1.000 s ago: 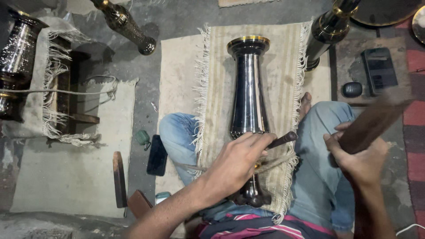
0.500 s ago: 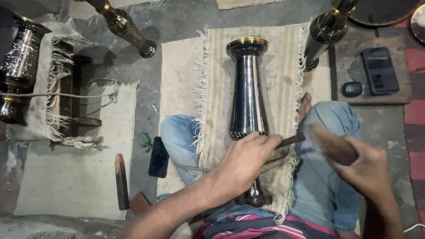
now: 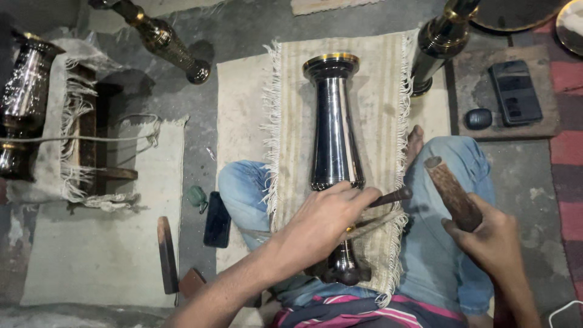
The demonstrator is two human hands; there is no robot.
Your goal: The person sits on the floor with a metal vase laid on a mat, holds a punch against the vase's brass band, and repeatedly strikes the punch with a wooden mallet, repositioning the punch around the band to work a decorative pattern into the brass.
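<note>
While clenched: left hand (image 3: 325, 222) on chisel (image 3: 388, 197)

— Dim, flat light overall; corners fall darker, especially top left.

— Any glare?

— Bright streaks run down the tall polished dark metal vase (image 3: 335, 127). Soft shadows sit beside the fringed beige woven mat (image 3: 376, 79). Focus stays sharp, edges slightly bowed.

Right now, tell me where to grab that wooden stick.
Grip the wooden stick at its lower end, coming from the right, as the right hand does. It tilts up and leftward, leaving the upper end free toward the metal tool that the left hand holds on the vase.
</note>
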